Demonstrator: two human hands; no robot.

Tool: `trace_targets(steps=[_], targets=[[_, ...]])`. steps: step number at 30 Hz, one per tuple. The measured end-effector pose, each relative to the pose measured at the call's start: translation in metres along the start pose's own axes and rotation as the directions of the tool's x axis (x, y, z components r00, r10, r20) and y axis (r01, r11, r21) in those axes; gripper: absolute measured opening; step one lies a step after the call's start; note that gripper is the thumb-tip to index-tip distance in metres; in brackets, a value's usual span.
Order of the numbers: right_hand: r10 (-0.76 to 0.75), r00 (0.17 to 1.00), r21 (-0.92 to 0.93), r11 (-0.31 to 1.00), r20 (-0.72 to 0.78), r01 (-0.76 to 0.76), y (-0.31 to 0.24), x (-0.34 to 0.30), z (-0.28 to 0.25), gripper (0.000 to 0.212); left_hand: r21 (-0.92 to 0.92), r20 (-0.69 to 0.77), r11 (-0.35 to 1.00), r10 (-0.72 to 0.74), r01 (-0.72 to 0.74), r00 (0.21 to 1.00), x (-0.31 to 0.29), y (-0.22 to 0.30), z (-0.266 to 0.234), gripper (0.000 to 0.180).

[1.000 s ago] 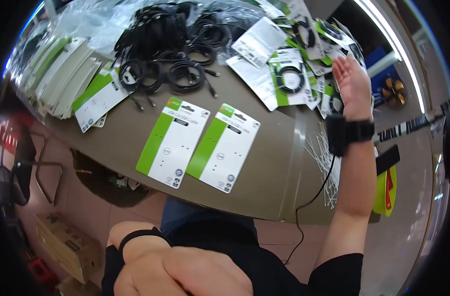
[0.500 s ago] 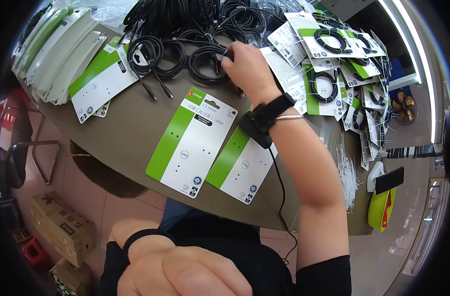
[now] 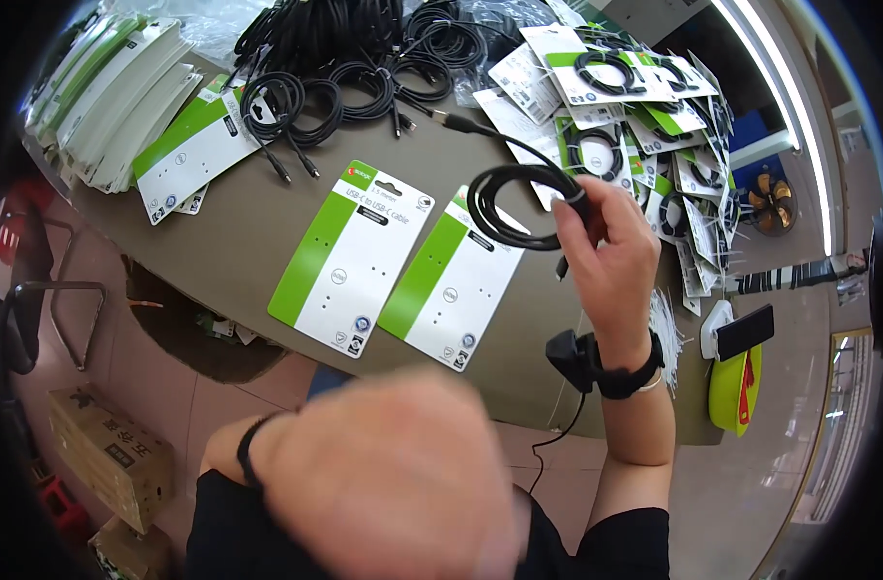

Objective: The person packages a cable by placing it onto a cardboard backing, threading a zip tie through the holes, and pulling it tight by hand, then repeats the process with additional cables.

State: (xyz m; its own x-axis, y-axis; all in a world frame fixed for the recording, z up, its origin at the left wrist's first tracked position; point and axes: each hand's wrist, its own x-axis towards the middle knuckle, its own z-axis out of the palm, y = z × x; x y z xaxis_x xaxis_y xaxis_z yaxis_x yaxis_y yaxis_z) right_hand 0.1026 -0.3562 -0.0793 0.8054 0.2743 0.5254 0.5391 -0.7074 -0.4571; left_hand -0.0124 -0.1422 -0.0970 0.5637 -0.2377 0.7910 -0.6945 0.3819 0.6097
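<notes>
A coiled black USB cable (image 3: 504,211) is pinched between the thumb and fingers of my right hand (image 3: 611,232), lifted over the table. One plug of it sticks out to the upper left. Below the coil lie two green and white cable cards, a left card (image 3: 350,261) and a right card (image 3: 451,290), side by side and face up; the coil covers the right card's upper corner. Close to the camera, my left hand (image 3: 393,474) is a large blur in front of my body, its fingers smeared, so I cannot make out their pose.
Loose coiled cables (image 3: 340,92) lie along the far side, beside a big bundle of black cables (image 3: 316,39). A stack of cards (image 3: 113,106) stands far left. Carded cables (image 3: 606,77) are heaped at the right, near white ties (image 3: 664,329) and a yellow-green container (image 3: 734,396).
My right hand has taken one coil from the row of cables and brought it toward me and to the right, above the cards. My left hand has risen closer to the camera.
</notes>
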Motion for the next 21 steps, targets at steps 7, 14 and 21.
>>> trace_targets(steps=[7,14,21], targets=[[0.342,0.939,0.447,0.842,-0.011,-0.302,0.01,-0.067,-0.027,0.017,0.953,-0.113,0.188,-0.51,0.238,0.853,-0.047,-0.082,0.016,0.064],[0.213,0.949,0.223,0.961,-0.234,-0.161,-0.004,-0.119,-0.029,0.016,0.561,-0.184,0.544,-0.653,0.624,0.735,-0.03,-0.054,0.064,0.065],[-0.151,0.97,0.24,0.951,-0.193,0.195,-0.012,-0.146,-0.007,0.022,-0.738,-0.271,0.52,-0.812,0.429,0.517,-0.01,-0.058,0.045,0.036]])
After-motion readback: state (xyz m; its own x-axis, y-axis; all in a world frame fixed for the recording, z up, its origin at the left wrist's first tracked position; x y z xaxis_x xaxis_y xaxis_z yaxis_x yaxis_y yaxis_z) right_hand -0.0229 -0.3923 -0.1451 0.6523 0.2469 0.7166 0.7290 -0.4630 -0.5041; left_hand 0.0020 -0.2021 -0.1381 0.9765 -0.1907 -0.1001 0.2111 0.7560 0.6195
